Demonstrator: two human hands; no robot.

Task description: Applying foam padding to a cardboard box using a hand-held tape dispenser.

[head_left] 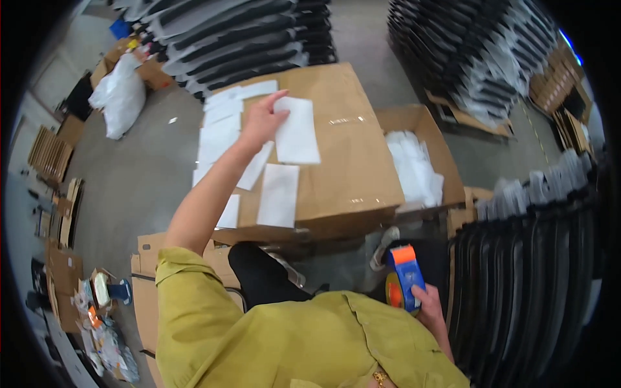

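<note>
My left hand [261, 121] reaches over a large cardboard box, its thumb and fingers closed at the upper left edge of a white rectangular sheet [298, 136]. Whether that sheet is lifted or touches the box top [349, 149] is hard to tell. More white sheets lie on the left part of the box, among them one [279, 194] near the front edge. Down by my lap at the right, my right hand [429, 305] grips a blue and orange tape dispenser [407, 275] with a tape roll on its side.
An open carton [456, 184] holding white pieces [414, 168] stands right of the box. Stacked black parts with pale wrapping [233, 39] rise behind it; another row [524, 265] stands close on my right. A white bag [121, 94] lies on the floor, far left.
</note>
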